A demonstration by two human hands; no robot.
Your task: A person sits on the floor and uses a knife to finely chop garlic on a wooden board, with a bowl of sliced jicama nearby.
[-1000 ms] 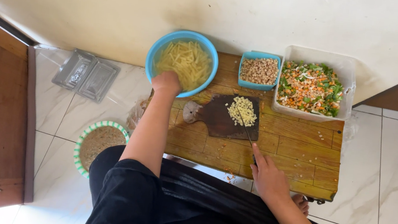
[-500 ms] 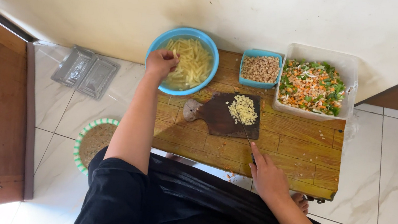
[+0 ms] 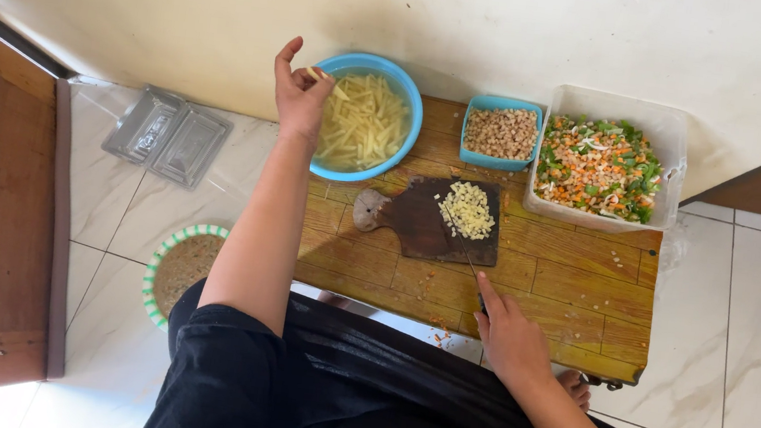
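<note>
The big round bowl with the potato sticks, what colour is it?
Blue. The bowl shows in the head view, beside the left hand holding a pale stick.

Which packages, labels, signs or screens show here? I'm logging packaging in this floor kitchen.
Clear plastic clamshell tray: empty, lying open on the white floor tiles left of the low wooden table, two shallow rectangular halves, see-through grey.
No labels, signs or screens in view; the blue bowl, small blue tub and clear rectangular food tub are plain.
</note>
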